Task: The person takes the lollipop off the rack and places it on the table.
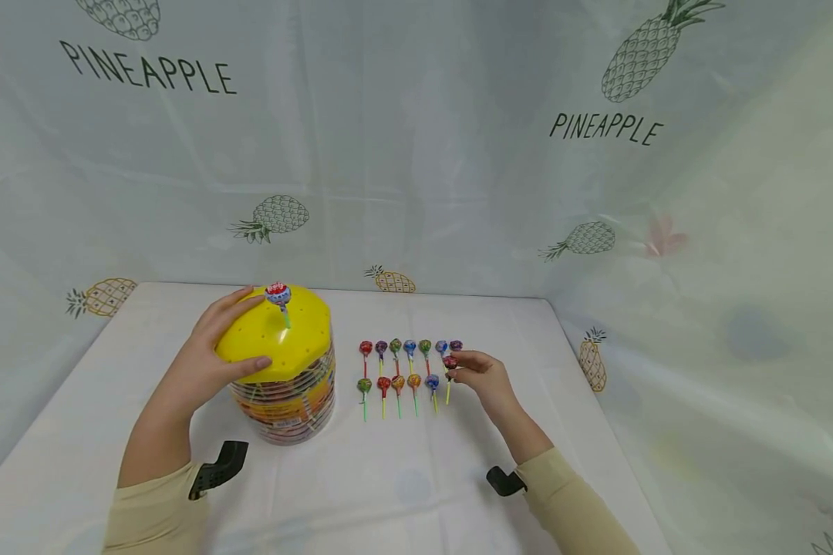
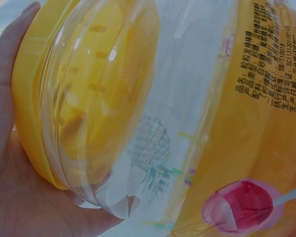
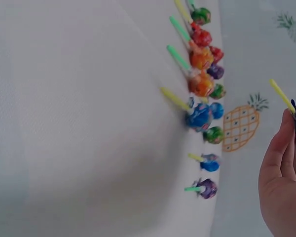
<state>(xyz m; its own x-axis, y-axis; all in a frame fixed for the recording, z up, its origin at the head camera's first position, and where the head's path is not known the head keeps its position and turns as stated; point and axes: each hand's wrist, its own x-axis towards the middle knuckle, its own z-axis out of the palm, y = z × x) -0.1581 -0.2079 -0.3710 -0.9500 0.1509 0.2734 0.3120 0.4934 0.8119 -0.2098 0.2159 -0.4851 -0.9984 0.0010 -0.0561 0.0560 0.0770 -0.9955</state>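
Observation:
My left hand (image 1: pixel 204 358) holds the yellow lid (image 1: pixel 284 354) of a clear ribbed plastic jar (image 1: pixel 288 408), thumb and fingers spread round its edge. A lollipop (image 1: pixel 278 294) with a blue-and-red wrapper and green stick stands upright on the dotted lid, beside my left fingertips. The left wrist view shows the lid (image 2: pixel 27 98) against my palm and the jar's orange printed label (image 2: pixel 222 133). My right hand (image 1: pixel 486 381) pinches a dark red lollipop (image 1: pixel 450 361) by its wrapped head; its yellow stick (image 3: pixel 282 95) points away from the fingers.
Right of the jar, several lollipops lie in two rows on the white-covered table (image 1: pixel 389 478): a back row (image 1: pixel 409 346) and a front row (image 1: pixel 398 382). A pineapple-printed curtain (image 1: pixel 416 154) hangs behind. Each wrist carries a black camera mount (image 1: pixel 222 466).

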